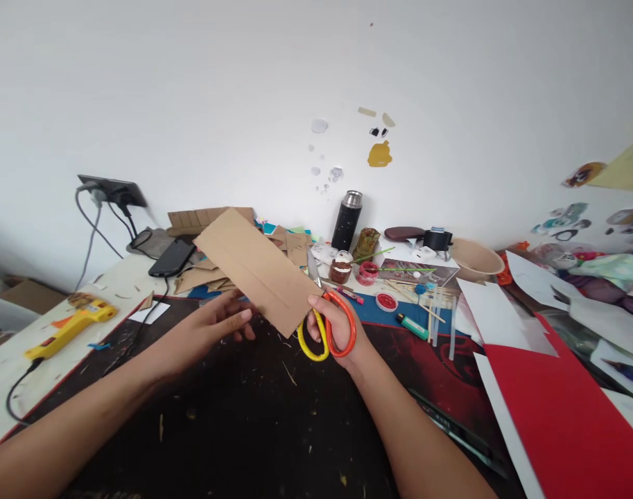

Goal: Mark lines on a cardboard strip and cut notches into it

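Flat tan rectangular cardboard, faintly creased lengthwise, right hand grasping it and yellow-and-orange-handled metal scissors, left hand loose alongside

Two bare forearms, uncovered from the lower edge of the view up to the wrists, taper smoothly into the left hand and the right hand, both bare as well, with slim fingers and nails too small to make out clearly.
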A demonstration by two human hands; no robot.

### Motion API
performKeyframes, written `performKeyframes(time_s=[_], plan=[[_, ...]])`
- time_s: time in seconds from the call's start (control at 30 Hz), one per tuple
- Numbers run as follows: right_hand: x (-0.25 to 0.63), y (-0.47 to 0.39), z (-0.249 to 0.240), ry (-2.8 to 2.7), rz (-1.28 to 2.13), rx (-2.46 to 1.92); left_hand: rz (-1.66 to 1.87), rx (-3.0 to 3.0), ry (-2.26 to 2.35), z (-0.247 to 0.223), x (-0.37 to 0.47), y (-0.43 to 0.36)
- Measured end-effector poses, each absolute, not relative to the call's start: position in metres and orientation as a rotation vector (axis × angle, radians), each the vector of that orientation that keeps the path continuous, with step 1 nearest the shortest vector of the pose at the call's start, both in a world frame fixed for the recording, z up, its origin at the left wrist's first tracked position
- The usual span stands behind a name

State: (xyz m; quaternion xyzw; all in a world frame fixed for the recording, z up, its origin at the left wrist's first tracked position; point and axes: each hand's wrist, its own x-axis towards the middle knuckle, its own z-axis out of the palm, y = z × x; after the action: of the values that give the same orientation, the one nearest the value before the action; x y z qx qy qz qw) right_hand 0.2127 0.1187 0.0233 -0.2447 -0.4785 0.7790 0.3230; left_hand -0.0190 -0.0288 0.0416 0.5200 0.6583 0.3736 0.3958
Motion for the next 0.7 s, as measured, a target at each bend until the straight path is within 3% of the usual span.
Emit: performKeyframes(time_s=[0.17, 0.4, 0.53, 0.7], plan=[[0.212, 0.118, 0.022, -1.247, 2.066, -0.658, 0.736, 1.507, 1.711, 0.047, -0.029, -0.030], [0.211, 0.121, 0.026, -1.200, 2.042, -0.673, 0.611, 1.408, 2.658, 0.075, -0.150, -0.017], [0.211, 0.120, 0.026, -1.199, 2.050, -0.663, 0.436, 1.336, 2.746, 0.086, -0.204, -0.003], [0.212, 0.120, 0.024, -1.208, 2.078, -0.651, 0.444, 1.470, 2.660, 0.066, -0.225, 0.011]])
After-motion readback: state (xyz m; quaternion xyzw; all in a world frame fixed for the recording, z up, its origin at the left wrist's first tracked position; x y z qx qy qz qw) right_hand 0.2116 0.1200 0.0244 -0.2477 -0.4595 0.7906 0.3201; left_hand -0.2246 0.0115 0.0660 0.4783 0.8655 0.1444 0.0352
